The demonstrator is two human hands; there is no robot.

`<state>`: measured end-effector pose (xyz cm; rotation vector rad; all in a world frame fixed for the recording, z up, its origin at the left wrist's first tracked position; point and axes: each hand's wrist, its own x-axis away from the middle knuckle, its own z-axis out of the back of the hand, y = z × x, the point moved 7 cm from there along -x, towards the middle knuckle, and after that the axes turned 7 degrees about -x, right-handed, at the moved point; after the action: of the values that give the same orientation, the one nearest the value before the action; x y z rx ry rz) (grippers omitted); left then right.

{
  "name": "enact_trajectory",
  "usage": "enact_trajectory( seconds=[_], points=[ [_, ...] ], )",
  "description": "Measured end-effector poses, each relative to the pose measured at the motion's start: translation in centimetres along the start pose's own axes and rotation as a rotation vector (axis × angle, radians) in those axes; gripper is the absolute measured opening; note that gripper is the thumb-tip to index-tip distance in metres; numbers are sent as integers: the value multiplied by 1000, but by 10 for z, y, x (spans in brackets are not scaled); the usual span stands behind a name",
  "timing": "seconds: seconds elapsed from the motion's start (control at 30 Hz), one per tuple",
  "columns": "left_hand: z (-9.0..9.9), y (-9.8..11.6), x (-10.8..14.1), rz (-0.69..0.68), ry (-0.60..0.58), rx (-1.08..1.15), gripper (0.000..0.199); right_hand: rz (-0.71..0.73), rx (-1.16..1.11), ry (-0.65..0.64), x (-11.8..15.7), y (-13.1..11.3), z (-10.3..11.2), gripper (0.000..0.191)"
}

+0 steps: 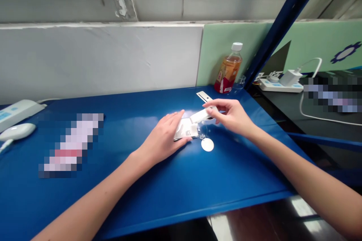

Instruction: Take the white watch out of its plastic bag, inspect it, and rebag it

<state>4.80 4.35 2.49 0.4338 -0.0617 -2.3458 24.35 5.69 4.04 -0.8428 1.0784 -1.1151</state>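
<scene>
My left hand [165, 135] rests on the blue table, its fingers and thumb around the left side of a small white and silver packet [186, 128]. In my right hand [230, 115], a narrow white piece [200, 115] is pinched between thumb and fingers, its left end at the packet's upper right edge. Just right of the packet lies a round white tag [207, 144] with a small chain and a clear loop. A flat white strip with a dark slot [204, 96] lies behind my right fingers, partly hidden by them.
A bottle with a white cap [228, 69] stands at the table's back right, beside a clear round item [240, 82]. A power strip [21, 113], a white mouse-shaped device [18, 132] and a pixelated object [72, 145] are at left. A blue metal post [278, 22] rises at right.
</scene>
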Motion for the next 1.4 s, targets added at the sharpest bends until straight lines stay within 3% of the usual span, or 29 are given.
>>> enact_trajectory(
  seconds=[0.13, 0.27, 0.63, 0.7, 0.87, 0.93, 1.17, 1.4],
  points=[
    [-5, -4, 1, -6, -70, 12, 64, 71, 323, 16, -5, -2, 15, 17],
    [-5, -3, 1, -23, -55, 22, 57, 23, 487, -17, -8, 4, 20, 18],
    [-4, 0, 2, -40, -16, 25, 48, -183, 88, -207, -3, 21, 0, 20],
    [-4, 1, 3, -49, -8, 27, 46, -134, 106, -217, 0, 20, -6, 22],
    [-6, -2, 3, -40, -9, 53, 46, 217, 458, -229, 6, 3, -20, 18],
    [-7, -4, 4, -46, -7, 51, 47, 295, 516, -249, 8, -2, -21, 21],
    [-9, -6, 4, -60, -24, 46, 50, 302, 540, -448, 5, -4, -11, 29],
    [-6, -6, 4, -57, -1, 82, 47, 293, 405, -381, 5, 4, -23, 22]
  ],
)
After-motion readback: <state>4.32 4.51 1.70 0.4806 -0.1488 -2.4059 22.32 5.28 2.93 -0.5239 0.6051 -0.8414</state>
